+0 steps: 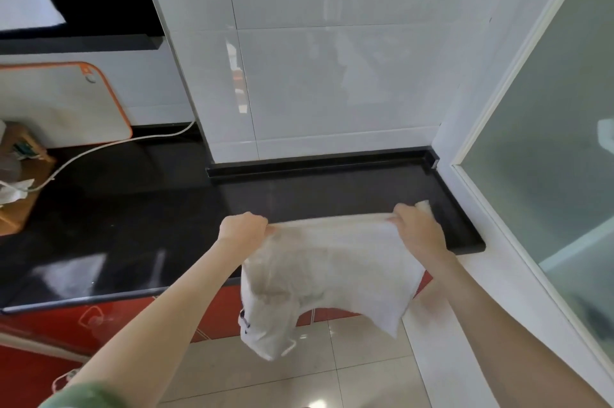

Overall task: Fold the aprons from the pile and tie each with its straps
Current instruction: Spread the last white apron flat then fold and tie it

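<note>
Since the white apron (319,274) sags limp at frame centre above the black counter (133,208), it looks light and soft; left hand (244,227) and right hand (417,228) grip its top edge, best held by corners.

Fingertips of left hand (244,227) and right hand (417,228) hidden behind apron (325,271) edge. Apron lower corner blurred. Cutting board (63,101) cut off at left edge.

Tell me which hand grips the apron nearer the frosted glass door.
The right hand: it grips the apron over the counter end beside the glass door; the left hand grips the opposite corner, farther left.
</note>
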A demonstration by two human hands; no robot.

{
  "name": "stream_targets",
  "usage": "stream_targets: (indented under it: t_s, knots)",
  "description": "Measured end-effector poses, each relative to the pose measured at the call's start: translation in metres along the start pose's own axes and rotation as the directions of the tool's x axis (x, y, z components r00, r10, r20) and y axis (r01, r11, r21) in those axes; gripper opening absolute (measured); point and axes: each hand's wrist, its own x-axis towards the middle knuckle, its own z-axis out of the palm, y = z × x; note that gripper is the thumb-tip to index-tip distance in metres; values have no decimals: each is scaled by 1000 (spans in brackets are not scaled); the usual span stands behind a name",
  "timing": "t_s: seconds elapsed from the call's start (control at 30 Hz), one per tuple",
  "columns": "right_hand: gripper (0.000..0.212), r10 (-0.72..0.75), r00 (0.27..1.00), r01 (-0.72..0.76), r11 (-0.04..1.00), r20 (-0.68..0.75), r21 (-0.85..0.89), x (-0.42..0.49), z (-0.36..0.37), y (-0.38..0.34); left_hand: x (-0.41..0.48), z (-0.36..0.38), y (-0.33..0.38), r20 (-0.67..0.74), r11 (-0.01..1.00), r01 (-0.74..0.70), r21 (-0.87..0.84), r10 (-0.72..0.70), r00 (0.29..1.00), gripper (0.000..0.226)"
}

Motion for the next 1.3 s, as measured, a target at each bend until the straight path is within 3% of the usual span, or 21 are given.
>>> stream_targets:
  t_s: [0.03,0.1,0.2,0.3,0.4,0.5,0.57,0.63,0.7,0.73,0.8,0.83,0.9,0.97,1.0,1.03,1.07,1.13,1.17,1.23,1.3]
  knots:
    - [23,-20,996,20,1000,92,4,-1,6,-1,-1,2,1,85,999,-2,45,-2,996,23]
    - [20,-114,984,100,990,140,104,-2,10,-18,1,0,11,101,997,-81,-10,82,992,39]
    - [17,-328,938,298,927,110,226,-2,4,-59,-4,-23,53,-21,873,-289,-392,306,952,71]
    - [8,-425,900,371,863,96,344,0,-5,-85,-3,-40,91,-85,720,-265,-642,276,957,34]
    - [51,-353,935,299,726,-39,619,2,-6,-77,4,-44,92,-157,625,-233,-745,175,972,16]
    - [99,-191,978,87,751,88,655,4,-1,-52,1,-47,82,-147,293,-168,-941,91,985,19]
    - [87,-153,945,-56,795,289,604,0,4,-39,-1,-51,79,-145,166,-150,-975,43,989,27]
    - [46,-116,892,-122,869,437,479,-4,14,-30,-1,-54,76,-143,122,-143,-982,15,990,31]
    - [19,-74,906,-114,906,417,409,-6,26,-26,0,-57,70,-143,81,-142,-987,-9,990,33]
    - [17,-63,923,-108,905,379,412,-6,31,-25,-1,-58,68,-145,56,-144,-988,-31,989,33]
    - [22,-58,949,-82,904,310,420,-5,33,-28,-1,-58,64,-155,95,-145,-985,-112,981,28]
    - [22,-69,954,-63,906,293,419,-4,33,-31,1,-57,61,-173,170,-145,-975,-161,972,26]
    - [20,-95,956,-40,897,279,440,-4,30,-38,2,-53,59,-249,412,-136,-901,-233,940,49]
    - [21,-125,953,-15,889,275,457,-3,28,-46,1,-49,57,-518,773,-184,-608,-211,829,70]
    - [20,-150,948,6,891,281,454,-2,27,-50,2,-47,57,-676,912,-208,-353,-95,731,75]
    - [18,-182,940,38,897,290,441,-1,26,-54,3,-47,56,-754,969,-232,-87,88,651,78]
    - [17,-223,929,81,901,294,426,0,25,-58,3,-48,58,-748,948,-284,142,291,597,76]
    - [18,-289,908,158,907,304,391,-1,20,-67,0,-50,61,-545,815,-444,371,579,607,51]
    - [18,-301,902,175,910,310,375,-1,18,-70,-3,-52,63,-405,790,-501,353,611,680,37]
    - [18,-302,907,189,915,294,356,-1,16,-73,-4,-54,65,-197,836,-492,244,539,819,33]
    - [20,-283,927,181,911,244,370,-2,17,-72,-5,-55,64,-163,874,-471,119,485,859,31]
